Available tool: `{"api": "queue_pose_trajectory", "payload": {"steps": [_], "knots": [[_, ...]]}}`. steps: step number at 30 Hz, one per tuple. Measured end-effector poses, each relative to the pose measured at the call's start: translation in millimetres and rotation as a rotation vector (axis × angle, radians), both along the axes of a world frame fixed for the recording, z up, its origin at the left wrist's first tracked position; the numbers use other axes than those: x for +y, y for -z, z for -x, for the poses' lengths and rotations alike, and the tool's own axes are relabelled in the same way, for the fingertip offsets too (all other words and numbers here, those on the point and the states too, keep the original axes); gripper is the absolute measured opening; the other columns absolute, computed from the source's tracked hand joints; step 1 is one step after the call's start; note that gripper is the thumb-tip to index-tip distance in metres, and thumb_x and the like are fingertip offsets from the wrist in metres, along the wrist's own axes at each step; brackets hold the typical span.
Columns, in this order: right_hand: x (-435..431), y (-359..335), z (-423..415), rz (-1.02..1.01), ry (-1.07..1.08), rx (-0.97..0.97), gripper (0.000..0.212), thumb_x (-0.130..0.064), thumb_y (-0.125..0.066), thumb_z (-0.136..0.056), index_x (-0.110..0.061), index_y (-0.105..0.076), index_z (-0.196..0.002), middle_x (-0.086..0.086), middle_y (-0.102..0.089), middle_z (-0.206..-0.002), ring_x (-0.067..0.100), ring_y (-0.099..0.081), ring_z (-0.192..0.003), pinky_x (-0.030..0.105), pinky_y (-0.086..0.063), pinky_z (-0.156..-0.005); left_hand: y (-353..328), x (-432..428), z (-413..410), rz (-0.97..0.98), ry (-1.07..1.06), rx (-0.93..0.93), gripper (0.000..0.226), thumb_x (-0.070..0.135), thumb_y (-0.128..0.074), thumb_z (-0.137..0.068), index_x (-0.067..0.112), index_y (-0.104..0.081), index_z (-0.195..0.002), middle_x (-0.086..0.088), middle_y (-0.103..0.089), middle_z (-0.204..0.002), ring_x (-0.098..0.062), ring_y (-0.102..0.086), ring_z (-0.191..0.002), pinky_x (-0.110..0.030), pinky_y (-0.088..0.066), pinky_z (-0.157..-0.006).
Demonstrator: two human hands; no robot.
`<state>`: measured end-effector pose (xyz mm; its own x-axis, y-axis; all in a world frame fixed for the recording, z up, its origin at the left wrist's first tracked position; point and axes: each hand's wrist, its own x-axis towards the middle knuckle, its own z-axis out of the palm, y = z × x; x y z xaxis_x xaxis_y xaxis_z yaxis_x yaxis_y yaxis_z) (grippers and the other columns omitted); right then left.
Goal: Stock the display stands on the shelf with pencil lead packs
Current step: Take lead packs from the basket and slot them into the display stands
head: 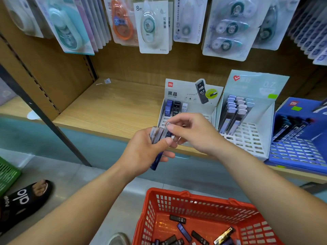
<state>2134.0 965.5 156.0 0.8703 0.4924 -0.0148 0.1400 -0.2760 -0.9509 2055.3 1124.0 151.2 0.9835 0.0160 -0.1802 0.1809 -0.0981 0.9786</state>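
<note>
My left hand (144, 152) grips a bunch of pencil lead packs (156, 137) in front of the shelf edge. My right hand (192, 131) pinches the top of one pack in that bunch between thumb and forefinger. Just behind my hands stands a white display stand (190, 93) printed HB 0.7, holding a few blue, black and white packs (174, 108) at its back left. To its right is a pale display stand (251, 138) with several lilac-capped packs, then a blue display stand (299, 152) with dark packs. A red basket (155, 206) below holds several loose packs (184, 230).
Correction tape blister cards (153, 27) hang on pegs above the shelf. The wooden shelf (109, 106) stretches left of the stands. A green basket (7, 174) and another person's sandalled foot (26, 197) are on the floor at the left.
</note>
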Motion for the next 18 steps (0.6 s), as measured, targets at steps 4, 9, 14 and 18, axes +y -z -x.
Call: {"api": "queue_pose_trajectory", "payload": {"steps": [4,9,14,18], "knots": [[-15,-8,-2,-0.117,0.134,0.103,0.005,-0.014,-0.062,-0.098,-0.011,-0.066,-0.099,0.011,-0.069,-0.091,0.016,-0.067,-0.066,0.030,-0.056,-0.062,-4,-2,1,0.017,-0.005,0.034,0.015,0.020,-0.051,-0.105,0.011,-0.060,-0.114,-0.007,-0.078,-0.092,-0.025,-0.075,-0.073,-0.032,-0.061,-0.062],[-32,-11,6,-0.154,0.220,0.139,0.004,-0.014,-0.057,-0.102,-0.013,-0.061,-0.101,0.011,-0.069,-0.090,0.019,-0.069,-0.061,0.030,-0.057,-0.057,-2,-11,2,-0.104,0.024,0.022,0.016,0.025,-0.048,-0.106,0.013,-0.058,-0.108,-0.004,-0.078,-0.088,-0.019,-0.064,-0.057,-0.024,-0.045,-0.044],[-47,-18,15,-0.189,0.240,0.119,0.009,-0.012,-0.062,-0.099,-0.013,-0.065,-0.107,0.013,-0.073,-0.085,0.021,-0.071,-0.065,0.030,-0.060,-0.064,-1,-23,0,-0.122,0.021,-0.007,0.013,0.020,-0.053,-0.105,0.009,-0.058,-0.102,-0.008,-0.077,-0.083,-0.013,-0.040,-0.042,-0.018,-0.031,-0.039],[-66,-24,26,-0.188,0.255,0.117,0.021,-0.004,-0.067,-0.093,-0.010,-0.063,-0.113,0.014,-0.073,-0.083,0.021,-0.071,-0.068,0.030,-0.060,-0.066,-5,-42,3,-0.089,0.044,-0.015,0.010,0.018,-0.053,-0.105,0.011,-0.058,-0.099,-0.010,-0.077,-0.082,-0.011,-0.029,-0.039,-0.017,-0.027,-0.037]]}}
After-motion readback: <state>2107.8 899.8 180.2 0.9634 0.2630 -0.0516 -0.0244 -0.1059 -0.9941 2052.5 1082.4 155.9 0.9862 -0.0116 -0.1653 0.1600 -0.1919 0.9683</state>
